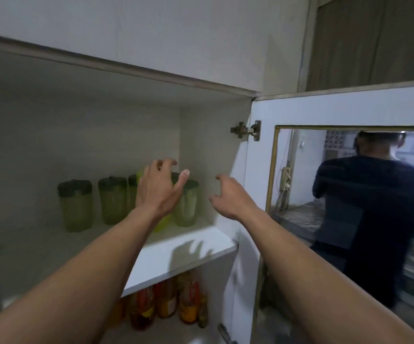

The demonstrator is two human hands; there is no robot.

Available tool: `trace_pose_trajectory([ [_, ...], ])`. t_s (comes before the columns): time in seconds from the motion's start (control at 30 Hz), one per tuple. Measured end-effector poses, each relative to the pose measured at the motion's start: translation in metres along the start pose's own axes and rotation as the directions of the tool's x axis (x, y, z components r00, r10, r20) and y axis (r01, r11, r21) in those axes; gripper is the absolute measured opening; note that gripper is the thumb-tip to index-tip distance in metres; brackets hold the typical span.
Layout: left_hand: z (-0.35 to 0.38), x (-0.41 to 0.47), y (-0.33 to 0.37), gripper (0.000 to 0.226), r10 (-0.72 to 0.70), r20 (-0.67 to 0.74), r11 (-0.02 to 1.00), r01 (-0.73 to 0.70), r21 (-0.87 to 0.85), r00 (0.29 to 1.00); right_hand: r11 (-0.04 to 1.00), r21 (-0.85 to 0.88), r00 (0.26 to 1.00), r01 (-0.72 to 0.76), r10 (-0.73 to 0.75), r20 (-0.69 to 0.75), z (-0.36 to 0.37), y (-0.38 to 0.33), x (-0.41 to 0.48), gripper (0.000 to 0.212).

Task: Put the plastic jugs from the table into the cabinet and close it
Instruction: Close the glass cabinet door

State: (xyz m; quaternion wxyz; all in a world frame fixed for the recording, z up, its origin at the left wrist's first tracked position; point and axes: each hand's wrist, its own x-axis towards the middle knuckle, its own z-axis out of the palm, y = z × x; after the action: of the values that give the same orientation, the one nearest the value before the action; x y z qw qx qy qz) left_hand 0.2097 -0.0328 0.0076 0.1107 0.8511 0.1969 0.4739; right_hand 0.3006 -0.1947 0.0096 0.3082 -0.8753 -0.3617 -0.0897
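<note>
Several green translucent plastic jugs with dark lids stand in a row on the upper shelf (191,247) of the open cabinet: one at the left (75,206), one beside it (112,199), and one at the right (187,204). My left hand (160,186) hovers in front of the right jug with fingers spread, holding nothing; it hides a brighter yellow-green jug behind the wrist. To the right of that jug, my right hand (228,194) is raised with its fingers apart and empty. The cabinet door (258,184) stands open at the right.
The door carries a mirror (350,194) with a gold frame that reflects a person in a dark shirt. A metal hinge (247,130) sits at the door's top. Several bottles of orange and red contents (166,301) stand on the lower shelf.
</note>
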Motion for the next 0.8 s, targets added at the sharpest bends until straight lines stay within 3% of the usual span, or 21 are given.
trace_pose_trajectory([
  [0.23, -0.056, -0.045, 0.072, 0.055, 0.144, 0.198, 0.985, -0.121, -0.122, 0.970, 0.986, -0.159, 0.992, -0.046, 0.026, -0.123, -0.101, -0.004, -0.107, 0.062],
  [0.47, -0.077, -0.064, 0.193, 0.055, 0.302, 0.298, 0.925, -0.203, -0.320, 0.906, 0.936, -0.306, 0.950, -0.174, 0.079, -0.301, -0.209, 0.016, -0.189, 0.060],
  [0.8, -0.053, -0.068, 0.354, 0.054, 0.489, 0.238, 0.823, -0.354, -0.445, 0.839, 0.813, -0.450, 0.830, -0.369, 0.070, -0.553, -0.334, 0.081, -0.252, 0.055],
])
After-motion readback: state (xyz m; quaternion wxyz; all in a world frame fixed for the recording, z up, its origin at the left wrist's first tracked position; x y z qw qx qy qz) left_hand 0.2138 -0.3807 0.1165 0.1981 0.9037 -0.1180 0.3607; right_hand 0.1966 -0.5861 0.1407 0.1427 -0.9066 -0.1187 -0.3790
